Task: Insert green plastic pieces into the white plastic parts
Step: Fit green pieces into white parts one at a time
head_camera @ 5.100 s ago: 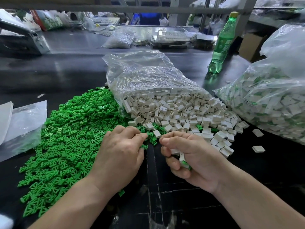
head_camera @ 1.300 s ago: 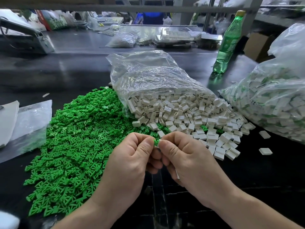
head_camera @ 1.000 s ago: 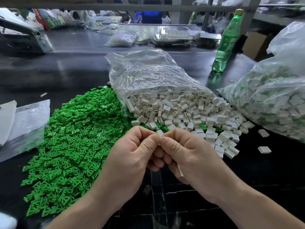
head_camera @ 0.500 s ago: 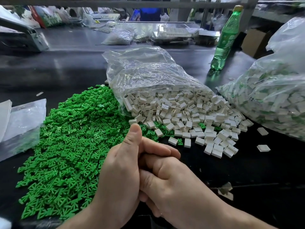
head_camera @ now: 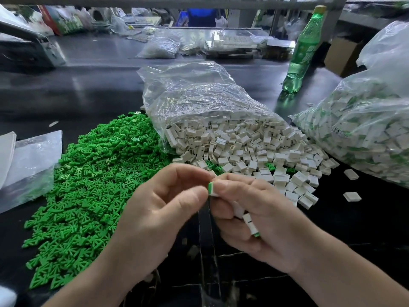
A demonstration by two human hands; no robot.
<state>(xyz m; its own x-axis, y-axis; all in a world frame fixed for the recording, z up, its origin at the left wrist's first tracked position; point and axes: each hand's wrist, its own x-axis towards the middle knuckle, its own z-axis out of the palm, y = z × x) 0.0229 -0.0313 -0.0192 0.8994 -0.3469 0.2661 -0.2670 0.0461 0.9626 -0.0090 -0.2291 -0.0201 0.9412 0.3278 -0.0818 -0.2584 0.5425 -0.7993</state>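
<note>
A wide heap of green plastic pieces point(head_camera: 88, 185) covers the dark table on the left. White plastic parts point(head_camera: 243, 147) spill from an open clear bag point(head_camera: 194, 94) in the middle. My right hand point(head_camera: 261, 222) pinches a white part with a green piece in it point(head_camera: 211, 189) between thumb and forefinger, and its curled lower fingers hold another fitted white part point(head_camera: 251, 224). My left hand point(head_camera: 159, 209) sits just left of the pinched part, thumb and forefinger tips at its green edge; whether they grip it I cannot tell.
A big clear bag of white parts with green inside point(head_camera: 363, 129) lies at the right, two loose white parts point(head_camera: 352, 196) beside it. A green bottle point(head_camera: 303, 49) stands behind. A flat plastic bag point(head_camera: 31, 165) lies at the left edge. Clutter fills the far table.
Half a second ago my hands were clasped low with the thumb up. Now they have risen and parted, and the white part with its green edge shows at my right fingertips.
</note>
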